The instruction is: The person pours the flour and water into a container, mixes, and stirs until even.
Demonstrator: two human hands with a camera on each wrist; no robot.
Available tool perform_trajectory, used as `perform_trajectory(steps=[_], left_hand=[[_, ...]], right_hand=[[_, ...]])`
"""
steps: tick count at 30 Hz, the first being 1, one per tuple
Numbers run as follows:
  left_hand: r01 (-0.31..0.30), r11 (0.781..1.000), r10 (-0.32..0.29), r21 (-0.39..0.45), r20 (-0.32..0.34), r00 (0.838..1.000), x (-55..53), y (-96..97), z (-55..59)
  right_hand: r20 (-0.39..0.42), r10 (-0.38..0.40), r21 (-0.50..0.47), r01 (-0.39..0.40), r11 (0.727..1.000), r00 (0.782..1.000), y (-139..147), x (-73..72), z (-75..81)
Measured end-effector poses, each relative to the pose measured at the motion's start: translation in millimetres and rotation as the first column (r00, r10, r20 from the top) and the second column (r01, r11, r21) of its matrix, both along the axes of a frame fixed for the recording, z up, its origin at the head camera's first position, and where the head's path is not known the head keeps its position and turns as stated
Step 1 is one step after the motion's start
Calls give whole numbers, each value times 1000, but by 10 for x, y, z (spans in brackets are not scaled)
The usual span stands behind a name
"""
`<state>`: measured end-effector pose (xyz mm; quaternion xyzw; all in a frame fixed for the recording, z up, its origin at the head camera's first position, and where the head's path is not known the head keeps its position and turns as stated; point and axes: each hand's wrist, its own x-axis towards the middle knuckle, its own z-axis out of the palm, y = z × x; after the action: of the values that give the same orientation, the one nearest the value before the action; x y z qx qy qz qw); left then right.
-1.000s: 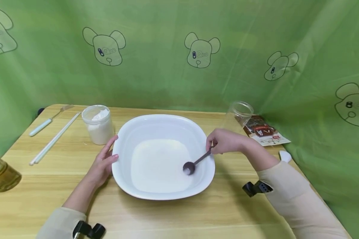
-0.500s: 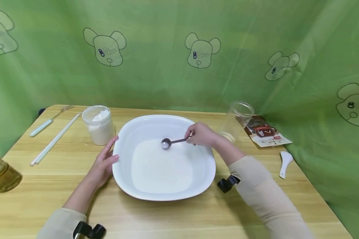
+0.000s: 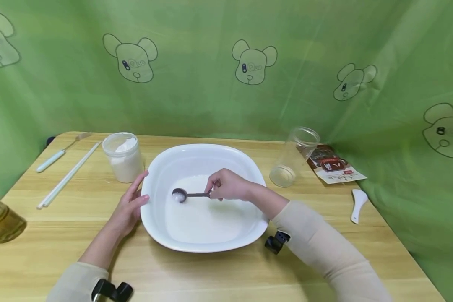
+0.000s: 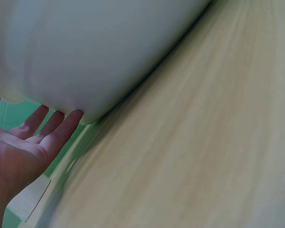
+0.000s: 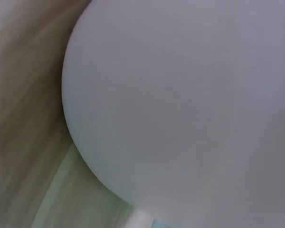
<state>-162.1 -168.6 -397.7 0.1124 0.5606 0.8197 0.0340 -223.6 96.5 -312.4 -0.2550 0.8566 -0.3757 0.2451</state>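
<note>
A large white basin [image 3: 200, 149] with rounded corners stands on the table, whitish inside. My left hand [image 3: 126, 208] steadies its left side, thumb and index finger at the rim; in the left wrist view, extended fingers touch the outer wall. Over the basin, my right hand [image 3: 226, 185] pinches the handle of a dark spoon [image 3: 180, 195] between thumb and fingers. The round bowl of the spoon points left, low in the basin near its left wall, with something whitish in it. The right wrist view shows the basin's pale wall [image 5: 156, 104], without the hand.
Left of the basin stand a jar of white powder [image 3: 126, 163], two pale sticks [image 3: 69, 176], a blue-handled fork [image 3: 53, 160] and a jar of amber liquid [image 3: 3, 220]. At right are a clear empty jar [image 3: 287, 167], a printed packet [image 3: 334, 165] and a white spoon [image 3: 357, 203].
My right hand has carried the dark spoon from the basin's right side, past the middle, to its left part. The left hand and the basin stay in place.
</note>
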Motion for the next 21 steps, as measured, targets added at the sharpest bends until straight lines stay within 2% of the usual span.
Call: perform_trajectory(steps=[4,8,15,19,21], left_hand=[[7,1000,-7,9,-8,1000,-11,-1,-11],[15,1000,-15,13,-8,1000,-21,2,-22],[11,1000,-11,12,-12,1000,-18,2,-21],[8,1000,-8,10,-5,1000,-7,-1,-15],[6,1000,-6,10,-6,1000,-2,-3,-13]], right_hand=[[123,18,-10,-16,1000,992,45,62,45],[158,43,2,-44,999,987,176,95,91],[79,65,26,-67,997,995,504,118,206],[20,20,70,-22,997,1000,670,87,275],[-41,-9,105,14,994,999,727,64,300]])
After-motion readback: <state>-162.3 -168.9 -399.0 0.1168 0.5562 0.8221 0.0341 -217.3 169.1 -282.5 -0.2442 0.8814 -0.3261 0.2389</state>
